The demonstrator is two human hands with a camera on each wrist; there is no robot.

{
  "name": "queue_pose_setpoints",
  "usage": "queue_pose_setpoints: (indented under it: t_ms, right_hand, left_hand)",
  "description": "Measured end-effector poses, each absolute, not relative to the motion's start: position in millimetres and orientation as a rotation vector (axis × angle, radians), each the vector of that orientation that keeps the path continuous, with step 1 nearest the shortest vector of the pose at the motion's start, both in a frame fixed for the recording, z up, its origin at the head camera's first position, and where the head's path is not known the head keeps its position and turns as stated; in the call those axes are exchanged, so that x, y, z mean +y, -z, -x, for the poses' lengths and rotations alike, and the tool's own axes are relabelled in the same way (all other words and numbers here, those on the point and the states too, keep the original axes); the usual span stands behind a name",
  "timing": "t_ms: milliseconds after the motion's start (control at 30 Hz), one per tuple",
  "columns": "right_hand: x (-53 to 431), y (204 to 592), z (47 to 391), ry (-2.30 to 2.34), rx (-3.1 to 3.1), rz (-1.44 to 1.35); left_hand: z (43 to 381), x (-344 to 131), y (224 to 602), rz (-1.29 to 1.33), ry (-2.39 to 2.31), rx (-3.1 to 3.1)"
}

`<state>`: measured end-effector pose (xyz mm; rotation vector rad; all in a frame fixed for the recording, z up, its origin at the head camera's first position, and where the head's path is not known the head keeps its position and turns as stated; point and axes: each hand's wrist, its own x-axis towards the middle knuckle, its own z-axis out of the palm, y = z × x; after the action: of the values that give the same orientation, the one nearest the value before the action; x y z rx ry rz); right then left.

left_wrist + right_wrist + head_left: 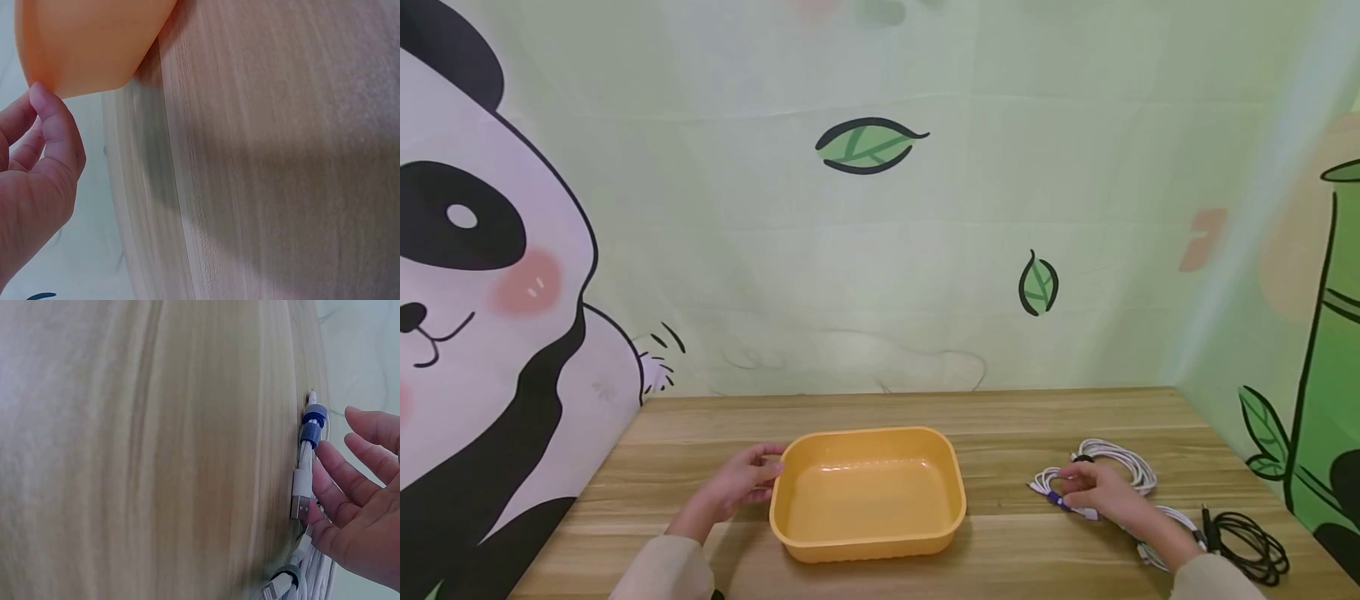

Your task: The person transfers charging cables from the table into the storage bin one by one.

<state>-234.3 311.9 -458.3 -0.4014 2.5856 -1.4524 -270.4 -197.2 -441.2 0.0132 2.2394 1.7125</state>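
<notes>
A yellow-orange plastic basket (868, 500) with rounded corners lies upright on the wooden table, with nothing inside. My left hand (747, 482) is at its left side. Close up in the left wrist view, thumb and fingertips pinch the rim of the basket (94, 44). My right hand (1101, 492) hovers over a white USB cable (1045, 483), bundled with a blue tie. In the right wrist view, the relaxed fingers of the right hand (362, 494) lie beside the metal plug and blue tie of the cable (302, 481), not closed round it.
Behind the right hand lies a coiled white cable (1131, 458). Another white cable (1180, 518) is partly under the right forearm. A coiled black cable (1247, 546) sits near the table's right edge. A printed cloth backdrop (925, 250) rises behind the table (1000, 408).
</notes>
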Motion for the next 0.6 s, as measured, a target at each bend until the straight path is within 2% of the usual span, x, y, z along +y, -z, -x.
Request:
queue_pose_setpoints:
  t_ms: [600]
  right_hand:
    - [300.8,457.2,233.6,1.433,2.544,0.415]
  left_hand:
    - [270.4,-197.5,440.9,-0.029,-1.716,2.233]
